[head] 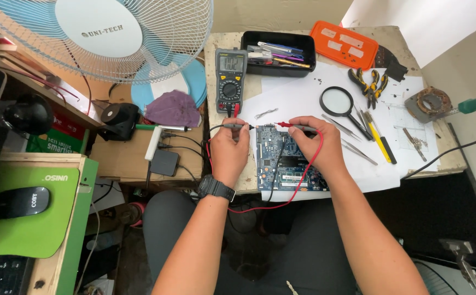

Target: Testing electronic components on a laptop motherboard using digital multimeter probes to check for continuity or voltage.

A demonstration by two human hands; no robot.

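Note:
A blue circuit board (281,161) lies on white paper at the front edge of a small table. My left hand (229,150) grips a black test probe (237,126) whose tip points at the board's top left corner. My right hand (317,145) grips a red test probe (288,125) with its tip near the board's top edge. Red and black leads run from the probes to a grey multimeter (231,79) that stands just behind my left hand. A black watch sits on my left wrist.
Behind the board are a black tray of pens (278,53), an orange case (344,43), a magnifying glass (337,101), pliers (369,83), tweezers and screwdrivers. A white fan (106,38) stands at the left. Lower left hold a black mouse (19,201) on a green pad.

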